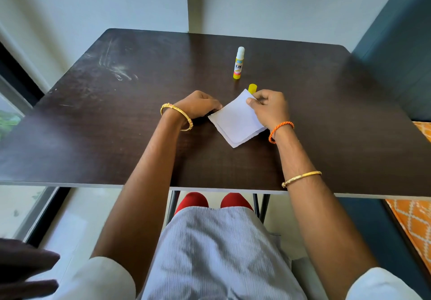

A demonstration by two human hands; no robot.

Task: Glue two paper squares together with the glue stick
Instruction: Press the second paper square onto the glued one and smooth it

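Two white paper squares (235,122) lie stacked on the dark table (116,113), the upper one slightly offset so the lower one's edge shows at the bottom. My right hand (268,109) pinches the upper square's far corner, which is lifted a little. My left hand (198,105) presses fingertips on the left corner of the paper. The uncapped glue stick (238,63) stands upright farther back, apart from both hands. Its yellow cap (252,88) stands just behind the lifted corner.
A teal chair back (396,50) stands at the table's right side, with an orange patterned cushion (417,225) below it. A white wall runs behind the table. My lap and red trouser knees show under the near table edge.
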